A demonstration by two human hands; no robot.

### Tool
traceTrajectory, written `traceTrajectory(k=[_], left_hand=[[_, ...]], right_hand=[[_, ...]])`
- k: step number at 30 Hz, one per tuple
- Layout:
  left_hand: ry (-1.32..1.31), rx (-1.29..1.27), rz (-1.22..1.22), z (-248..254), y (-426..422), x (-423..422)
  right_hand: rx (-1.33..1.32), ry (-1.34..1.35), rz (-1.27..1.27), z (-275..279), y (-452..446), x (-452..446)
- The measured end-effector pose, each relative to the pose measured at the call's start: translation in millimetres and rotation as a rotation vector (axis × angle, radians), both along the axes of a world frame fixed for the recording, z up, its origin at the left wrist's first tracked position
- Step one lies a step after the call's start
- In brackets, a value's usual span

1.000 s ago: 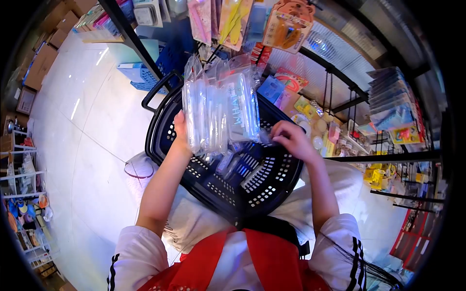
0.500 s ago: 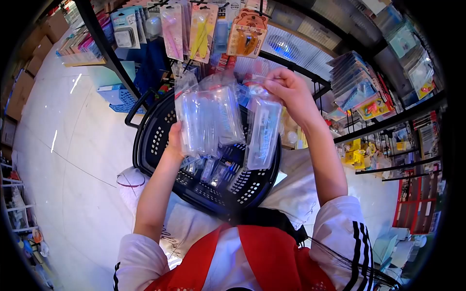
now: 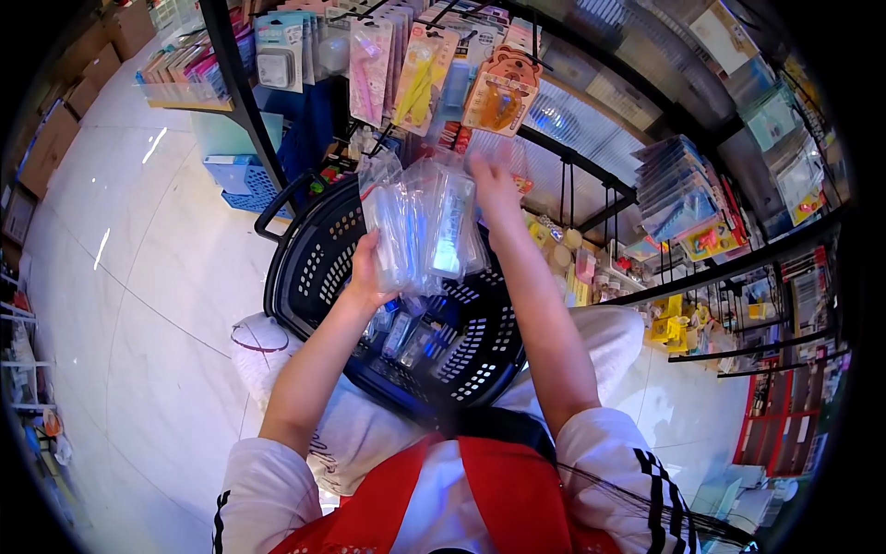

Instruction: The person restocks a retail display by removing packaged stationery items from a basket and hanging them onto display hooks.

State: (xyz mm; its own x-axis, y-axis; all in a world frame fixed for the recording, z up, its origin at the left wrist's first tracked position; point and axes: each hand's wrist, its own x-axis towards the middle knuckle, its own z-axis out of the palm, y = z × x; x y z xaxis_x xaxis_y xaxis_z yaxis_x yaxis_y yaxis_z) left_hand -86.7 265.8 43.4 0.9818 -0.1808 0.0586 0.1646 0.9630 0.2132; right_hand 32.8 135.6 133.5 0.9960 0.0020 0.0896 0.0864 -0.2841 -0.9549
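My left hand [image 3: 367, 263] is closed on a bundle of clear plastic cases [image 3: 406, 231] in transparent bags, fanned upright above the basket. One bagged case [image 3: 452, 226] with pale blue lettering lies at the right side of this bundle. Just right of the bags' tops is my right hand [image 3: 496, 189], its fingers smeared by motion, so I cannot make out whether they grip anything. Below both hands stands a black perforated basket [image 3: 309, 277] between my knees. Several small clear packages [image 3: 399, 334] rest on its bottom.
Ahead, hooks carry blister packs, among them a yellow one [image 3: 423, 78] and a bear-shaped card [image 3: 501, 92]. A black rack post [image 3: 242, 92] rises at the left. Flat packs [image 3: 683, 198] and yellow items [image 3: 666, 323] fill racks at the right. White tiled floor [image 3: 138, 277] extends left.
The bagged case that hung from my right hand now lies against the bundle in my left hand. My right hand has moved left and forward toward the hooks. The view has shifted slightly.
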Motion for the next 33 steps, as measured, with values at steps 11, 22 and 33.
traceTrajectory(k=[11,22,33], left_hand=[[0.163,0.188,0.1,-0.5,-18.8,-5.1],[-0.01,0.045,0.187,-21.0,-46.9,8.4],[0.034,-0.176,-0.01,-44.6,-152.7,20.5]], right_hand=[[0.285,0.091,0.18,-58.4,-35.6,-25.0],[0.925,0.505,0.733,-8.5,-129.2,-38.4],[0.074,0.261,0.542,-108.1,-281.1,40.7]])
